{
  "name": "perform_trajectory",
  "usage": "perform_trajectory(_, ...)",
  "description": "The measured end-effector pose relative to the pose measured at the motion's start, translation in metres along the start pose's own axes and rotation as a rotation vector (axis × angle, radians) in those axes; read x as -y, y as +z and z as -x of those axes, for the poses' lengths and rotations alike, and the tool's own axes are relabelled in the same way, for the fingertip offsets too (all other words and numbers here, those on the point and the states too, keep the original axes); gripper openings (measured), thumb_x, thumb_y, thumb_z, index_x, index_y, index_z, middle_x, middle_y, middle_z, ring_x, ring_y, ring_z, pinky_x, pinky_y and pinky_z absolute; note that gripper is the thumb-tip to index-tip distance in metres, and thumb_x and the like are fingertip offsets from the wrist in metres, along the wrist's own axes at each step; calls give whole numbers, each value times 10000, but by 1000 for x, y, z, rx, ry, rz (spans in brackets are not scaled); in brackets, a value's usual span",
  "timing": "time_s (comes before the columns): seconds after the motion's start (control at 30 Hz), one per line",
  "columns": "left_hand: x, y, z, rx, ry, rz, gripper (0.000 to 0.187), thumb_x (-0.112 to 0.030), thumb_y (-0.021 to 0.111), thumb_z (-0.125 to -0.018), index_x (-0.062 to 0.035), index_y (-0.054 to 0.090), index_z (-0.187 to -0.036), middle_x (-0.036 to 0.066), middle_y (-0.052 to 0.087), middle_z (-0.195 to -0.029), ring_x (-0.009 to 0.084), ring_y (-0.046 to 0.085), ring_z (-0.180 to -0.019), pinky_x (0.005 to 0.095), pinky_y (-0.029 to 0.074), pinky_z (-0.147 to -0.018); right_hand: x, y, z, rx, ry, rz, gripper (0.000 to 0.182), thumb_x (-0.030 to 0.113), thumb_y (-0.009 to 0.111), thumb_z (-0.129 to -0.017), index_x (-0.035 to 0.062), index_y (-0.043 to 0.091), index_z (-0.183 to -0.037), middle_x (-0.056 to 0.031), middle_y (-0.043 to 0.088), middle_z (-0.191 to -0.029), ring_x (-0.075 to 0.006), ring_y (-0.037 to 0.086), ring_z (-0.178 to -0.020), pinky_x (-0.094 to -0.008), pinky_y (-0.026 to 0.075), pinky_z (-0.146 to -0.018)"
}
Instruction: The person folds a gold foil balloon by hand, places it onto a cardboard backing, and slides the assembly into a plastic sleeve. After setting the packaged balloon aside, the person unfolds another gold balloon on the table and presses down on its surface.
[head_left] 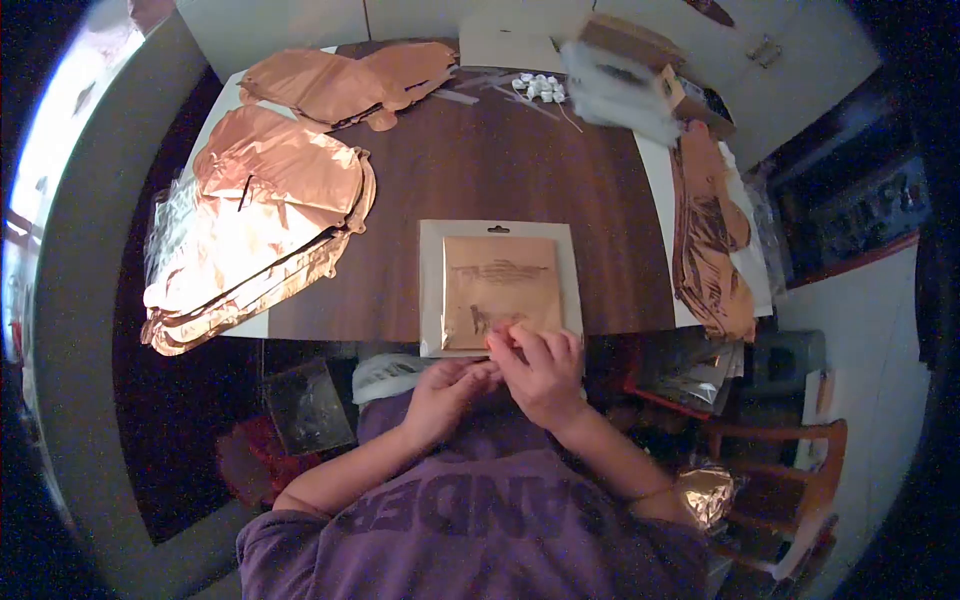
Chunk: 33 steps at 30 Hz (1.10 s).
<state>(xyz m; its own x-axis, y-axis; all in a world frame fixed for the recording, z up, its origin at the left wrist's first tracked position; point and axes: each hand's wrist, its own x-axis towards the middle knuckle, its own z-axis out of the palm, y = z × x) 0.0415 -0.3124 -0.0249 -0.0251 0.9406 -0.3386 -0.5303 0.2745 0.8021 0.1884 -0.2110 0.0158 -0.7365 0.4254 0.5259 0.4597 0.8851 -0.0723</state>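
In front of me at the table's near edge lies a white card with a hang hole at its top. A folded rose-gold foil piece with dark printing rests on it. My right hand is over the lower edge of the foil, fingertips pinched together. Beside it and slightly lower, my left hand is closed, thumb against fingers, just below the card. Whatever is between the fingers of either hand is hidden or too small to make out.
Flat rose-gold foil balloons lie in a stack on the left, another pile at the back left, and more foil on the right. White small pieces, clear plastic bags and a cardboard box are at the back. A wooden chair stands lower right.
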Motion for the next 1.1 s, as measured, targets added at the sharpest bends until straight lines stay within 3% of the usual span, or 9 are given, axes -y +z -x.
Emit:
perform_trajectory(0.1, -9, -10, 11, -44, -159, -242, 373, -260, 632, -946, 54, 619, -1148, 107, 708, -988, 166, 656, -869, 293, 518, -789, -7, -13, 3, -34, 70, -87, 352, 274, 747, -759, 126, 679, -1071, -28, 576, -1081, -240, 527, -980, -404, 400, -855)
perform_trajectory(0.2, -46, -20, 41, 147, -138, -862, 346, -289, 690, -902, 9, 658, -1074, 103, 707, -885, 163, 639, -769, 314, 510, -717, -23, -21, 13, -28, 169, -104, 452, 337, 766, -765, 104, 649, -1134, -79, 552, -1146, -299, 517, -1066, -494, 392, -945)
perform_trajectory(0.23, -57, -14, 51, 39, -29, -828, 289, -285, 709, -872, -36, 683, -1016, 85, 696, -853, 189, 635, -742, 342, 499, -697, -26, -23, 16, -22, 215, -103, 457, 335, 763, -768, 97, 645, -1140, -84, 549, -1159, -311, 515, -1081, -501, 388, -959)
perform_trajectory(0.33, -74, -14, 39, -37, 711, -1248, 352, -286, 720, -838, -60, 660, -1101, 115, 675, -1024, 269, 627, -868, 406, 492, -781, -36, -21, 20, 15, 260, -100, 477, 310, 754, -784, 78, 627, -1180, -109, 561, -1218, -340, 519, -1148, -511, 388, -990)
perform_trajectory(0.4, -90, -4, 13, -53, 844, -1641, 529, -267, 712, -814, -63, 568, -1281, 169, 536, -1353, 381, 528, -1199, 481, 421, -1006, -43, -15, 24, 74, 223, -79, 464, 294, 743, -797, 82, 623, -1192, -119, 568, -1238, -331, 528, -1159, -506, 395, -990)
perform_trajectory(0.5, -75, -16, -23, -45, 760, -1725, 664, -320, 691, -815, -79, 463, -1391, 180, 372, -1501, 381, 361, -1378, 522, 303, -1113, -46, -14, 25, 89, 187, -37, 438, 271, 725, -814, 92, 624, -1201, -130, 579, -1246, -315, 541, -1168, -496, 401, -994)
perform_trajectory(0.7, -53, -41, -29, 12, 972, -1854, 612, -245, 698, -821, -77, 478, -1368, 194, 446, -1448, 405, 402, -1356, 537, 353, -1087, -55, -14, 31, 119, 111, -12, 413, 266, 704, -834, 113, 634, -1211, -118, 589, -1263, -292, 550, -1174, -477, 413, -987)
perform_trajectory(0.9, -54, -41, -33, -8, 1005, -1833, 540, -229, 670, -844, -63, 510, -1332, 186, 491, -1398, 392, 445, -1316, 516, 384, -1066, -63, -13, 25, 115, 73, 22, 365, 237, 657, -871, 113, 634, -1214, -129, 615, -1244, -290, 578, -1147, -463, 425, -980)
perform_trajectory(1.1, -89, -1, -32, 81, 719, -1814, 555, -206, 648, -838, -73, 489, -1354, 183, 405, -1468, 383, 345, -1384, 528, 272, -1126, -67, -7, 13, 129, 51, 56, 319, 202, 612, -880, 107, 652, -1183, -145, 617, -1224, -304, 576, -1147, -464, 432, -972)
